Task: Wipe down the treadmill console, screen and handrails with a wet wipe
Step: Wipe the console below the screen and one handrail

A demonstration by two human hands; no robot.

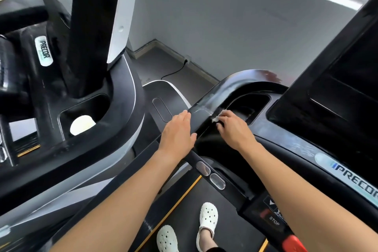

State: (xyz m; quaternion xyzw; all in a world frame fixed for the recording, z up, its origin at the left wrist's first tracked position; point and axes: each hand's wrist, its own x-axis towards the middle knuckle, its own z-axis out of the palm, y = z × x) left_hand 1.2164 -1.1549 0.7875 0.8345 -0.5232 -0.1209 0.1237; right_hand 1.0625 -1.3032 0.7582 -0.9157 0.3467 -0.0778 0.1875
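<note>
One wet wipe (pixel 219 116) under right hand (pixel 234 130)

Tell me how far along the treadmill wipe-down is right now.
Roughly partway. Wet streaks show on the console's left corner and along the logo strip. In hand: the right hand presses the wet wipe beside the cup holder; the left hand rests flat on that corner's outer edge. Probably left: the screen and the front handrail, where I see no clear streaks.
</note>
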